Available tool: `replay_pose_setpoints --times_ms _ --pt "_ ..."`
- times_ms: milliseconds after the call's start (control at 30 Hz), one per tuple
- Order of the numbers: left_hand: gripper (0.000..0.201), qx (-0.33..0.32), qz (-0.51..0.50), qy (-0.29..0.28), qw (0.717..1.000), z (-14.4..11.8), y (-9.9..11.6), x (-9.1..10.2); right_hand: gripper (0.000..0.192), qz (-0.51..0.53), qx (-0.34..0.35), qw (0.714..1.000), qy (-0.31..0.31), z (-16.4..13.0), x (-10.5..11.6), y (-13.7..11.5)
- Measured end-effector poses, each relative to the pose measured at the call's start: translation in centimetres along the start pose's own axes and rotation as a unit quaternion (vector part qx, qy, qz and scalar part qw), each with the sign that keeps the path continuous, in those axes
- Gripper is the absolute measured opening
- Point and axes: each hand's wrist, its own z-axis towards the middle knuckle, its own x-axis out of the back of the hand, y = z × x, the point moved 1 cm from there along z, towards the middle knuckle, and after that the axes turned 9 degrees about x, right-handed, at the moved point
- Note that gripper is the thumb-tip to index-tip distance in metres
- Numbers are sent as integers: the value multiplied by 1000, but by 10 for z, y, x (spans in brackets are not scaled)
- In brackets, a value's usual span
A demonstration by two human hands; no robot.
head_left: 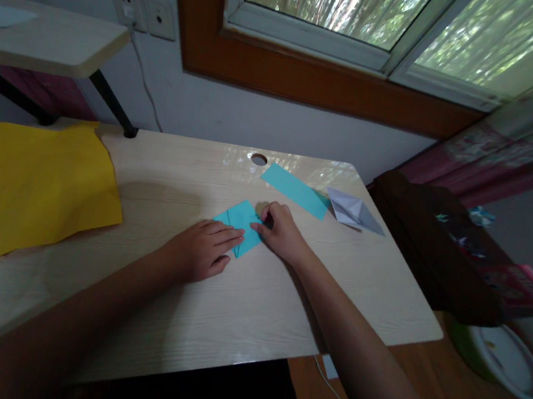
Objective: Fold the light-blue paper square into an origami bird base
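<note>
Both forearms enter from the bottom edge and converge on the middle of a pale wooden desk (253, 302). Left hand (201, 248) lies palm down, fingers extended and held close together, flat on the lower left part of a folded blue paper (240, 221); it presses rather than grips, and nothing is enclosed in it. Right hand (281, 229) sits at the right edge of the same paper, fingers curled inward, with the forefinger and thumb drawn together at the paper's right corner. Whether those two digits actually pinch the edge or only bear down on it cannot be determined, as the knuckles hide the contact. The two hands are close, nearly touching at the fingertips over the sheet.

Folded blue paper rests flat on the desk, centre, slightly toward the far edge, showing a crease line and a pointed lower corner between the hands.

Other items noted: a blue paper strip (294, 190) lying flat just beyond the right hand, apart from the folded piece; a folded white paper shape (353, 210) just beside the strip's right end; a large yellow sheet (42, 186) well apart at the left of the desk, its edges slightly lifted; a round cable hole (259, 158) near the far edge of the desk
</note>
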Motion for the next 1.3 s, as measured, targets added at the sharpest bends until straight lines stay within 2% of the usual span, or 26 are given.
replay_pose_setpoints --times_ms 200,367,633,700,800,967,1300 --pt "46 3 6 -7 1000 0 1 2 20 -27 -57 997 35 5 -3 11" --pt "47 -1 -3 0 1000 0 1 1 17 -43 -76 995 52 8 -3 13" --pt "49 3 14 -6 1000 -2 1 -1 13 24 -89 990 104 4 -2 11" --pt "49 3 18 -7 1000 -3 1 -2 11 21 -68 994 86 4 -1 6" --pt "47 2 18 -3 1000 -3 1 -2 7 -10 1 1000 26 4 0 -2" --pt "45 1 19 2 1000 -2 2 1 9 -41 90 994 -53 3 -2 -7" --pt "39 -60 26 18 998 -3 -5 -3 29 -57 136 988 -48 -1 -9 2"
